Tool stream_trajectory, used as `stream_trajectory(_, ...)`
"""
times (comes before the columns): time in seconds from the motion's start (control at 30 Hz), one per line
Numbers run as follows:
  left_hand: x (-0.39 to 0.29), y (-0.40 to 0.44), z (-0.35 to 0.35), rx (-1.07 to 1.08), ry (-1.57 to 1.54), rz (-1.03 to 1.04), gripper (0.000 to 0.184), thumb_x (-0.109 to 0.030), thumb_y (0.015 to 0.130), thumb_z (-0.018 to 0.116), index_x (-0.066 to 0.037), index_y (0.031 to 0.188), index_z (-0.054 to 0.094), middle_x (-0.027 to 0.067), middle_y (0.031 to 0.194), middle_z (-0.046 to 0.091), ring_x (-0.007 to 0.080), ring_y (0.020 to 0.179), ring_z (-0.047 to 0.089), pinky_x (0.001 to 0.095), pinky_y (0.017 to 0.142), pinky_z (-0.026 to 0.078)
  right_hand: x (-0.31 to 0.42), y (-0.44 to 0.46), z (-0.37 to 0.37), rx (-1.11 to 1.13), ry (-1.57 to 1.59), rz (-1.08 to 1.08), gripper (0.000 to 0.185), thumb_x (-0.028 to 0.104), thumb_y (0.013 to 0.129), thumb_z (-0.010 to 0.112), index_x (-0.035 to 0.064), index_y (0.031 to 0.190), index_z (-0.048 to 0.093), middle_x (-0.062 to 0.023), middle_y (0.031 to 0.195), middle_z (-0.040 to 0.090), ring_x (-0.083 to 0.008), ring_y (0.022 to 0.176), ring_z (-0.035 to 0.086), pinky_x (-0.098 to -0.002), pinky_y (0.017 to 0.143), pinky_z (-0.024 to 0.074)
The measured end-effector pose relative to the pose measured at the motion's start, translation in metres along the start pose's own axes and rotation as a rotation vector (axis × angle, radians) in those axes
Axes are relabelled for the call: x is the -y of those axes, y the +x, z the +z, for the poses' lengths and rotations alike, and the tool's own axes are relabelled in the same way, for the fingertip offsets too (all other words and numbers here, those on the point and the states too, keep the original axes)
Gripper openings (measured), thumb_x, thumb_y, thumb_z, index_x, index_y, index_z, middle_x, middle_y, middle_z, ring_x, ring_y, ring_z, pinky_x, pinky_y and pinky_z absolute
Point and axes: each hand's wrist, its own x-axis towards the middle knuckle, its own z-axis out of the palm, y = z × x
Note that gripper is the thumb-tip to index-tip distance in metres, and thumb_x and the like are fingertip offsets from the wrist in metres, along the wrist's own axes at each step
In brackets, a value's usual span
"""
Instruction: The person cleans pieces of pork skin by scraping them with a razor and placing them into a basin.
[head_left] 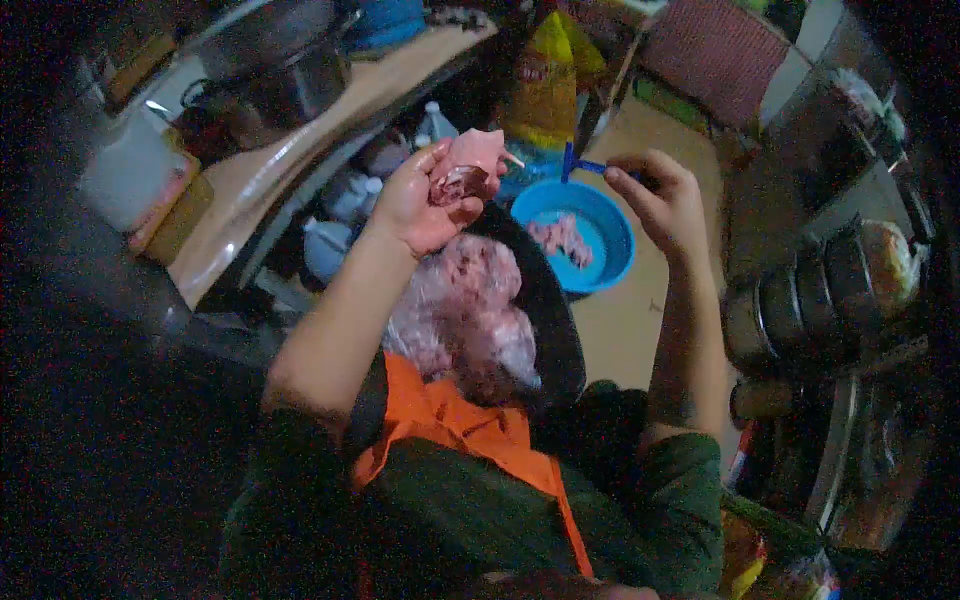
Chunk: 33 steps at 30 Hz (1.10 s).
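Note:
My left hand (410, 205) is raised with its fingers curled round a piece of raw meat (474, 152), smooth and pale pink on top and dark red below. What animal part it is, I cannot tell. Between the thumb and fingers of my right hand (660, 195) is a blue disposable razor (585, 166), its head upright and apart from the meat. Below the razor stands a round blue basin (622, 265) with pinkish pieces (562, 240) in it. Under my left forearm, a black tub (565, 345) holds clear plastic bags of raw meat (470, 290).
Left is a wooden counter (250, 190) with a large metal pot (285, 95) and a whitish block-like item (140, 180). Several bottles (328, 245) stand beneath it. A yellow bag (545, 85) is behind the basin. Stacked metal containers (800, 290) line the right side.

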Motion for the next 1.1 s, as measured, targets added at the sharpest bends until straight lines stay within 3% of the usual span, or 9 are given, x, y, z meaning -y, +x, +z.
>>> stream_trajectory(0.2,0.021,0.003,-0.036,-0.056,0.041,-0.07,0.034,-0.038,0.085,0.046,-0.007,0.097,0.053,0.0056,0.074,0.059,0.0128,0.056,0.053,0.0207,0.037,0.028,0.005,0.001,0.05,0.108,0.057,0.032,0.019,0.015,0.075,0.064,-0.001,0.084,0.06,-0.0048,0.078,0.061,-0.0102,0.073,0.055,-0.0238,0.065,0.0443)
stream_trajectory(0.3,0.027,-0.007,-0.028,-0.269,0.257,0.1,0.029,-0.039,0.083,0.05,-0.011,0.092,0.053,0.0054,0.073,0.058,0.0102,0.05,0.047,0.0204,0.036,0.025,0.02,-0.007,0.082,0.1,-0.269,-0.269,0.019,0.016,0.074,0.065,-0.0014,0.079,0.061,-0.0053,0.08,0.062,-0.0116,0.077,0.056,-0.0252,0.067,0.0443)
stream_trajectory(0.43,0.029,-0.012,-0.039,-0.249,0.288,0.11,0.024,-0.036,0.083,0.051,-0.013,0.09,0.049,0.0018,0.07,0.055,0.0086,0.045,0.039,0.02,0.035,0.021,0.004,-0.006,0.081,0.18,-0.068,0.002,0.019,0.016,0.073,0.065,-0.0011,0.081,0.062,-0.0058,0.077,0.062,-0.0114,0.072,0.056,-0.0245,0.066,0.0446)
stream_trajectory(0.57,0.036,-0.019,-0.037,-0.318,0.32,0.145,0.026,-0.038,0.084,0.049,-0.012,0.088,0.049,0.0009,0.066,0.052,0.0083,0.045,0.038,0.0195,0.034,0.02,-0.022,-0.021,0.07,0.006,-0.088,-0.047,0.017,0.015,0.073,0.065,0.0,0.08,0.062,-0.0055,0.075,0.061,-0.0104,0.071,0.055,-0.0238,0.065,0.0445)
stream_trajectory(0.67,0.039,-0.022,-0.038,-0.128,0.277,0.018,0.032,-0.041,0.084,0.046,-0.01,0.089,0.05,0.0049,0.065,0.052,0.0085,0.044,0.038,0.0185,0.034,0.022,0.01,-0.032,0.074,0.117,-0.037,-0.182,0.016,0.014,0.073,0.065,0.0001,0.08,0.062,-0.0054,0.075,0.061,-0.0103,0.071,0.055,-0.0238,0.065,0.0445)
stream_trajectory(0.87,0.051,-0.034,-0.023,-0.154,0.2,-0.067,0.038,-0.042,0.086,0.04,-0.007,0.095,0.051,0.0106,0.067,0.053,0.0086,0.04,0.036,0.0173,0.031,0.022,-0.034,-0.039,0.046,0.033,-0.097,0.024,0.015,0.014,0.073,0.066,0.0003,0.079,0.062,-0.005,0.076,0.061,-0.01,0.073,0.055,-0.0239,0.066,0.0442)
stream_trajectory(0.93,0.049,-0.033,-0.021,-0.144,0.18,-0.087,0.037,-0.042,0.086,0.04,-0.007,0.095,0.051,0.0108,0.067,0.054,0.0087,0.04,0.036,0.0174,0.031,0.021,-0.018,-0.041,0.046,0.027,-0.003,0.023,0.015,0.013,0.073,0.066,0.0003,0.079,0.062,-0.0051,0.077,0.061,-0.0101,0.073,0.055,-0.0239,0.066,0.0441)
stream_trajectory(1.0,0.051,-0.034,-0.02,-0.132,0.161,-0.112,0.037,-0.042,0.086,0.04,-0.007,0.094,0.05,0.011,0.068,0.054,0.0088,0.04,0.037,0.0175,0.031,0.021,0.003,-0.046,0.05,0.1,0.042,-0.242,0.016,0.013,0.073,0.066,-0.0004,0.079,0.062,-0.0055,0.077,0.061,-0.0102,0.072,0.055,-0.0241,0.066,0.0444)
stream_trajectory(1.1,0.053,-0.038,-0.019,-0.13,0.144,-0.164,0.036,-0.041,0.085,0.04,-0.007,0.094,0.051,0.0106,0.068,0.054,0.009,0.04,0.037,0.0174,0.031,0.021,-0.008,-0.043,0.058,0.15,0.068,-0.136,0.016,0.013,0.073,0.066,-0.0004,0.079,0.062,-0.0056,0.077,0.061,-0.01,0.072,0.055,-0.0236,0.066,0.0443)
